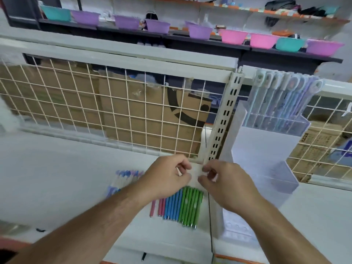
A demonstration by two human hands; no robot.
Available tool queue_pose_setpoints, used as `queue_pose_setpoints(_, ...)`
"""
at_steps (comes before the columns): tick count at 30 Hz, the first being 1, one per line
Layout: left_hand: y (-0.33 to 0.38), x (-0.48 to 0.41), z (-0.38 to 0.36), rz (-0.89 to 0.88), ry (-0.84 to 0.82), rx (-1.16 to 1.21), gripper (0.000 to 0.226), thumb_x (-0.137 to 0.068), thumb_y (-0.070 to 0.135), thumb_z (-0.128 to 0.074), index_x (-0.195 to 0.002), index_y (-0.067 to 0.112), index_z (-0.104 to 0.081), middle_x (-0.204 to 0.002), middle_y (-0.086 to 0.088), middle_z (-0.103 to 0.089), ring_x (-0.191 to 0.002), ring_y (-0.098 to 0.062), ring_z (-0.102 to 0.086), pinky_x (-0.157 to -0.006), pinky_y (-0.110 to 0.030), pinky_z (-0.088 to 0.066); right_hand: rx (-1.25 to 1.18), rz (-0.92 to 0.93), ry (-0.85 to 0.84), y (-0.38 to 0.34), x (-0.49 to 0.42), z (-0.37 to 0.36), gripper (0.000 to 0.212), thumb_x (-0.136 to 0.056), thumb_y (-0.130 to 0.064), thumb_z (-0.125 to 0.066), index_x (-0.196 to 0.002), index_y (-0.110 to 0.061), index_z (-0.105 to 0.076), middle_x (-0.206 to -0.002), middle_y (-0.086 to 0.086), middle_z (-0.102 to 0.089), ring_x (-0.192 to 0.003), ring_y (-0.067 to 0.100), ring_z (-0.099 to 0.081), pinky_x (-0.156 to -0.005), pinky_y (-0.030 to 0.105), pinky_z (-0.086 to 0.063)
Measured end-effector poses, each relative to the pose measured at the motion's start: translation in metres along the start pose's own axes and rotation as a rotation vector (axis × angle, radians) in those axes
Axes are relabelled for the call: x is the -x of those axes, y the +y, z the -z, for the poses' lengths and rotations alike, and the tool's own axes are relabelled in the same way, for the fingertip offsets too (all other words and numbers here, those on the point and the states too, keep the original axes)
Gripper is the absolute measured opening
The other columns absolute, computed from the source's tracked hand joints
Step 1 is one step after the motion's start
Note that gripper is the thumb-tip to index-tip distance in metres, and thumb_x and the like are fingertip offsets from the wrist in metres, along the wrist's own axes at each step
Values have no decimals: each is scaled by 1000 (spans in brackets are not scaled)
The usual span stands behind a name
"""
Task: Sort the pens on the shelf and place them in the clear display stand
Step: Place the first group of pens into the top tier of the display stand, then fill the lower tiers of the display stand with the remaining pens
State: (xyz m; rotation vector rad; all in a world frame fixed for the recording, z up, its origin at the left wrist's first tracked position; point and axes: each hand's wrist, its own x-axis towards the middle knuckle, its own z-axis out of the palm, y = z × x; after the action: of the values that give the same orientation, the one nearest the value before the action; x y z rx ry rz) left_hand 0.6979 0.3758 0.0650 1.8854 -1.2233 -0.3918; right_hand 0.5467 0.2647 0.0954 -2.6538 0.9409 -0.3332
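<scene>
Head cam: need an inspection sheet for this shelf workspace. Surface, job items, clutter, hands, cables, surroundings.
Surface: white shelf, pens lying on it.
Job's things: pink, blue and green pens in a side-by-side row; pale pens bunched to their left; clear display stand at right, its top tier holding pastel pens.
Clutter: small black item on the shelf at left.
Hands: left hand and right hand close together above the row, fingers curled; what they pinch is unclear.
Cables: nothing seen.
Surroundings: wire grid with cardboard behind; slotted upright; coloured bowls on a dark shelf above.
</scene>
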Motion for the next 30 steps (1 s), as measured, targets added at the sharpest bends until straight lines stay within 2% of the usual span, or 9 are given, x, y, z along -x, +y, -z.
queue_pose_setpoints(4, -50, 15, 32, 62, 14, -13, 8, -81, 25, -68, -88, 29, -67, -71, 21, -62, -58, 2, -53, -56, -15, -43, -5, -4, -36, -44, -5, -46, 29, -90, -49, -62, -114, -33, -64, -101, -14, -68, -95, 11, -63, -80, 31, -53)
queue_pose_setpoints(6, -75, 23, 48, 88, -2, -17, 8, -81, 24, -67, -86, 30, -67, -73, 16, -64, -60, 0, -56, -59, -20, -49, -15, -21, -55, -63, -5, -68, 27, -91, -47, -61, -112, -32, -65, -104, -13, -68, -95, 14, -64, -81, 33, -55)
queue_pose_setpoints(11, -133, 43, 82, 213, 29, -129, 8, -81, 31, -68, -81, 29, -60, -76, 10, -64, -69, -3, -59, -70, -28, -52, -22, -46, -101, -104, -4, -114, 18, -92, -43, -59, -102, -29, -62, -98, -10, -65, -84, 15, -61, -61, 25, -44)
queue_pose_setpoints(15, -161, 55, 93, 299, -10, -334, 32, -80, 53, -65, -90, 27, -50, -87, 10, -58, -79, -10, -57, -72, -31, -50, -34, -87, -129, -126, 1, -142, 23, -92, -45, -59, -109, -30, -63, -98, -10, -68, -85, 14, -65, -76, 31, -54)
queue_pose_setpoints(18, -169, 61, 89, 335, -49, -389, 56, -75, 68, -62, -104, 23, -49, -100, 6, -55, -90, -15, -57, -74, -30, -48, 0, -94, -149, -136, 3, -155, 22, -93, -46, -57, -107, -31, -63, -95, -9, -69, -81, 12, -65, -70, 29, -55)
queue_pose_setpoints(20, -173, 63, 83, 350, -77, -391, 71, -67, 80, -57, -111, 24, -49, -101, 6, -54, -90, -14, -57, -74, -30, -50, 24, -101, -165, -139, 2, -162, 22, -95, -45, -56, -109, -30, -63, -96, -7, -70, -81, 14, -65, -70, 29, -55)
queue_pose_setpoints(24, -180, 64, 72, 377, -71, -367, 79, -63, 84, -58, -114, 25, -49, -102, 5, -53, -88, -14, -58, -76, -31, -53, 27, -128, -163, -142, 2, -174, 22, -98, -41, -51, -109, -27, -63, -96, -6, -70, -81, 15, -66, -72, 33, -58)
queue_pose_setpoints(27, -184, 62, 71, 394, -9, -352, 69, -67, 78, -62, -103, 22, -47, -97, 4, -58, -82, -14, -60, -69, -30, -53, -12, -118, -183, -144, 1, -181, 21, -97, -38, -50, -109, -25, -62, -93, -7, -69, -79, 15, -65, -69, 33, -56)
queue_pose_setpoints(30, -189, 60, 74, 460, 13, -230, 55, -73, 69, -65, -89, 20, -44, -82, 3, -62, -56, -15, -66, -47, -31, -54, -55, -120, -184, -146, 0, -185, 19, -95, -37, -52, -106, -24, -61, -94, -6, -68, -78, 14, -65, -70, 36, -57)
